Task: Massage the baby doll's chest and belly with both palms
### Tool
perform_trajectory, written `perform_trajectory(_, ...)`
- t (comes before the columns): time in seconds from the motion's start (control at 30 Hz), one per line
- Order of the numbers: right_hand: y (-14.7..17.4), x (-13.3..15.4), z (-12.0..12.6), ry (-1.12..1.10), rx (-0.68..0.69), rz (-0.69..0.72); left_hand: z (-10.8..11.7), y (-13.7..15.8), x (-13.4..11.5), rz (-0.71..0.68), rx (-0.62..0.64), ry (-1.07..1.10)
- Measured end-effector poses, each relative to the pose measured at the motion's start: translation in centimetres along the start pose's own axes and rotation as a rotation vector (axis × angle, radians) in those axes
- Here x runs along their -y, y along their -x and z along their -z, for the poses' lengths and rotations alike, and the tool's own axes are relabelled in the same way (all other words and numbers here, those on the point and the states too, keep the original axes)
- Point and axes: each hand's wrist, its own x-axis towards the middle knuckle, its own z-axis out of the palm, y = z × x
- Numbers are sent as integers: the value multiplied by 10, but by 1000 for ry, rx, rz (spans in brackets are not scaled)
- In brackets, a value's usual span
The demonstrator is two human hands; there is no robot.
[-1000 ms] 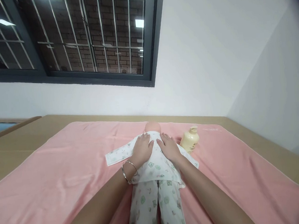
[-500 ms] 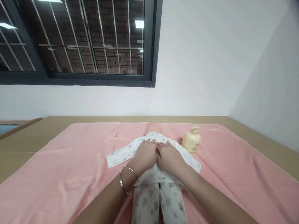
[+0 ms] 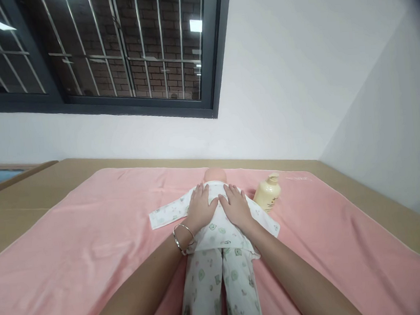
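Note:
A baby doll (image 3: 215,175) lies stretched out with its head at the far end, dressed in a white printed top (image 3: 220,232) and matching trousers (image 3: 202,285). Flat on the left side of the top's upper part rests my left hand (image 3: 202,208), fingers spread, a silver bangle (image 3: 183,238) at its wrist. My right hand (image 3: 235,208) lies flat on the right side, its fingers apart and pointing toward the head. The two thumbs come close together over the middle. The doll's face cannot be made out.
A cream pump bottle (image 3: 267,193) stands just right of the doll's sleeve. Under everything is a pink sheet (image 3: 102,226) with some creases, on a tan padded surface (image 3: 13,219). Behind it are a white wall (image 3: 266,123) and a dark-framed barred window (image 3: 130,51).
My hands were together at the middle of the doll's chest with fingers bunched. Now they have moved apart sideways and lie flat with fingers spread. The camera view has tilted slightly.

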Motion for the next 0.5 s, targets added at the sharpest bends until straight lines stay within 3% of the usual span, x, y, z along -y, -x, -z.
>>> perform_trajectory(0.5,3,-4,-1,-96,-38,7,-6,0,1,-2,-53,52)
